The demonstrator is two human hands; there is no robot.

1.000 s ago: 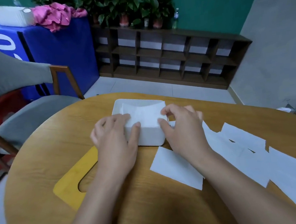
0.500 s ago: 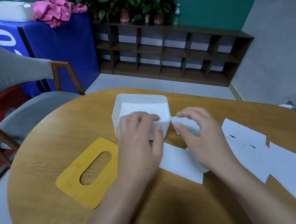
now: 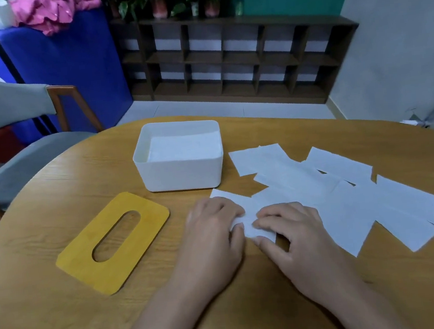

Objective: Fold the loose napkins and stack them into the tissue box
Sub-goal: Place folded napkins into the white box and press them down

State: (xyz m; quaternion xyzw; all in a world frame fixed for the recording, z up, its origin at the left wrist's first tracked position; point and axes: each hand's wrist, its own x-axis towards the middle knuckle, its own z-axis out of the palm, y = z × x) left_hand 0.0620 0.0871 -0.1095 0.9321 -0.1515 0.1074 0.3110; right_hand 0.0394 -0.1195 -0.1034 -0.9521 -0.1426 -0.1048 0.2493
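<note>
Two hands work on one loose napkin (image 3: 245,216) near the front of the bench (image 3: 64,301), just in front of the tissue box (image 3: 182,173). The left hand (image 3: 212,234) rests on the napkin's left part with fingers curled down, fingertips pressing or pinching the sheet; which of the two I cannot tell. The right hand (image 3: 293,236) lies over the right part, fingers bent, thumb at the near edge, its grip apparently pinching the paper to start a fold.

To do this step well, I judge that the near edge should be brought over to meet the far edge squarely, one hand pinning the sheet flat against the wood while the other carries the edge across. The paper is thin and limp, so a light pinch at the corners and a smoothing stroke along the crease should serve better than a hard pull, which could tear or skew it. The folded width has to fit inside the box walls.

The open white box stands toward the middle of the bench, with a flat layer of white napkins (image 3: 182,148) already inside, well below the rim. More loose napkins (image 3: 347,193) lie overlapping toward the right edge, and the sheet in hand touches them, so lifting it cleanly matters. The yellow lid (image 3: 87,269) with its oval slot lies flat toward the left front, apart from the box.
</note>
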